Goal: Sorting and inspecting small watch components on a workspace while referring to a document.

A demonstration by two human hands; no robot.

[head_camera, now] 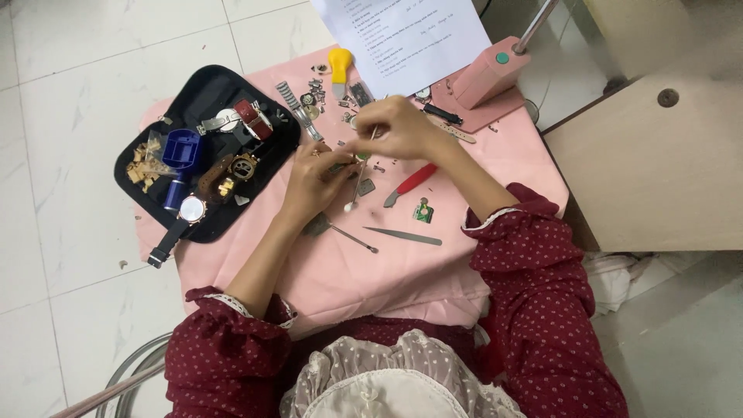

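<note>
Left hand (313, 179) grips a small part (340, 165) over the pink cloth (333, 271). Right hand (398, 128) pinches a thin stick (361, 172) — tip down, touching that part. Tweezers (402, 236) lie nearby.

A thin stick tool (361, 174) with a pale rounded tip hangs nearly upright, tip down, above the pink-covered bench (340, 271). Beside it sits a small greenish watch part (340, 165) (too tiny to make out).
</note>
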